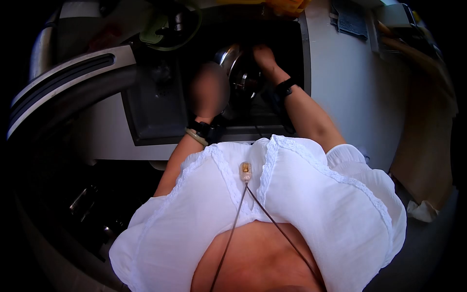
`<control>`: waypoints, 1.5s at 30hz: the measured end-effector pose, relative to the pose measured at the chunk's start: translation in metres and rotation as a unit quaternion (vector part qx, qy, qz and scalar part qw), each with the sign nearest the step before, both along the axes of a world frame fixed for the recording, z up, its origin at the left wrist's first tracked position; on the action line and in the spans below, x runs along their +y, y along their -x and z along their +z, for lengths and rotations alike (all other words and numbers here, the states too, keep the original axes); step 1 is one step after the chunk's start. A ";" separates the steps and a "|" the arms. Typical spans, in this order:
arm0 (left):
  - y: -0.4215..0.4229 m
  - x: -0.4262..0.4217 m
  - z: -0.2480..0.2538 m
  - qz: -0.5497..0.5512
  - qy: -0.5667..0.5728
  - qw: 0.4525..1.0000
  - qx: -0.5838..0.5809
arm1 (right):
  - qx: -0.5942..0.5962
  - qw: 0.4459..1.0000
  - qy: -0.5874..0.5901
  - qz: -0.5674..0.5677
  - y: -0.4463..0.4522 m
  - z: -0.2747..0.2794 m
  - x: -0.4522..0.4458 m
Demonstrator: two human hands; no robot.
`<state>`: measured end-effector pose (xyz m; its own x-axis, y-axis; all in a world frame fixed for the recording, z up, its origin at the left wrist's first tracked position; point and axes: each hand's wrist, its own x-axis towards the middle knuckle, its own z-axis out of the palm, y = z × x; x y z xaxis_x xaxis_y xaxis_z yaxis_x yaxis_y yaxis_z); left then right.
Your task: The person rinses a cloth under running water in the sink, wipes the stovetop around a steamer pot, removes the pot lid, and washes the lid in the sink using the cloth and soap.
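Observation:
A shiny, round metal vessel (232,61) sits tilted in the dark sink basin (306,58); its exact kind is hard to make out in the shadow. My left hand (209,90) is at the vessel's left side. A blur covers its fingers, so their grip does not show. On the other side, my right hand (264,56) is bunched beside the vessel, with its fingertips lost in the dark. Whatever it may hold is hidden. Both wrists carry dark bands, and a pale bangle (197,136) circles the left one.
A smaller grey basin (155,107) lies to the left. Behind it are a dark faucet (178,22) and a green container (152,31). White countertop (357,87) runs along the right, with a blue cloth (351,20) at its back. Something orange (287,6) stands behind the sink.

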<state>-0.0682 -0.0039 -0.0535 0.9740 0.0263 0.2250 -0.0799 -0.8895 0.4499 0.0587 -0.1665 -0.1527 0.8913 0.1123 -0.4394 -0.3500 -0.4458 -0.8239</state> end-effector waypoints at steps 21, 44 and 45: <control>0.013 0.011 -0.016 -0.014 -0.034 0.998 -0.045 | 0.199 0.949 -0.233 -0.074 -0.033 0.012 -0.027; 0.026 0.027 -0.047 0.050 -0.011 0.999 -0.019 | 0.078 0.983 -0.166 0.001 -0.019 0.038 -0.022; 0.026 0.029 -0.050 0.047 -0.032 0.997 -0.061 | 0.201 0.953 -0.222 -0.041 -0.023 0.031 -0.029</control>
